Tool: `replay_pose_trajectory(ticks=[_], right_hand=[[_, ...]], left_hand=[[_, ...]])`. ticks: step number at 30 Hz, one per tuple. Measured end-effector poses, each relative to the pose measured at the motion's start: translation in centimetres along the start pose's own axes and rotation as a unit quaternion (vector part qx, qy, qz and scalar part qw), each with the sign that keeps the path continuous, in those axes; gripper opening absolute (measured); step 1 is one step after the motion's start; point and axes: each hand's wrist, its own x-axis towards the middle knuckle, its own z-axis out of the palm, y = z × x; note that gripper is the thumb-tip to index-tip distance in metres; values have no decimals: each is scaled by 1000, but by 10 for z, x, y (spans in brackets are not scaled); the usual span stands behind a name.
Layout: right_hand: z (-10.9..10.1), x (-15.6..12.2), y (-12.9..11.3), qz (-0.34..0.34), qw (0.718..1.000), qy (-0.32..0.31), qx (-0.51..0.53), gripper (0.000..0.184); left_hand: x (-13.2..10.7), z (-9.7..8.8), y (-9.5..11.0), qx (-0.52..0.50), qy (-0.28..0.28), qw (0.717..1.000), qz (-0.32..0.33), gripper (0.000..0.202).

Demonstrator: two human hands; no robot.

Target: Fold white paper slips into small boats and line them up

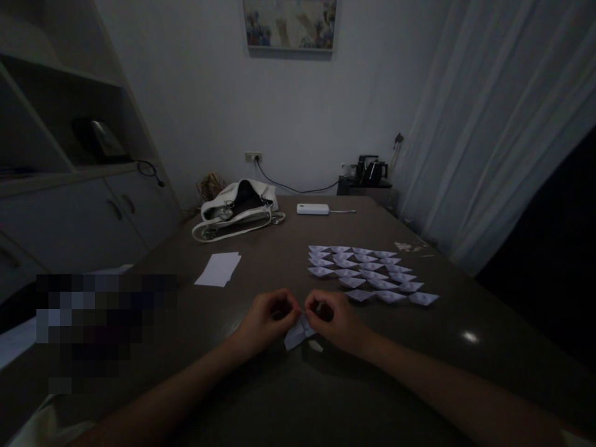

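Note:
A small piece of folded white paper [296,334] is pinched between my two hands near the front of the table. My left hand [270,316] grips its upper edge between thumb and forefinger. From the other side my right hand [338,320] pinches it the same way, fingertips close to those of my left. Part of the paper is hidden behind the fingers. Just beyond my right hand, several folded paper boats [371,274] stand in rows. A few flat sheets of white paper [218,269] lie in a stack beyond my left hand.
On the dark table [270,254], a white handbag [239,211] stands at the far left. A white power bank [312,209] with a short cable lies at the back. Behind the table, a black kettle [375,171] stands on a small cabinet. A pixelated patch covers the left side.

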Motion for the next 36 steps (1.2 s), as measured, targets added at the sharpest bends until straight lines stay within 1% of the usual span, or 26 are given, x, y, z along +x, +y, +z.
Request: replay_pose_trajectory(ticks=[6,12,18,26,32,36], right_hand=[[0,0,-2,18,1000,-3,2,6],[-1,1,-1,29,1000,5,9,7],[0,1,-1,16,1000,11,9,7],[-1,0,0,21,1000,5,0,7],[-2,0,-1,28,1000,10,10,8],[-3,0,1,21,1000,19,8,8]], left_hand=[[1,-1,2,5,9,1000,1,14],[2,-5,2,0,43,999,4,13],[2,-6,0,5,43,999,6,14],[2,-5,2,-2,45,999,-6,14],[1,-6,4,-3,79,997,14,14],[3,-8,2,-16,111,994,9,15]])
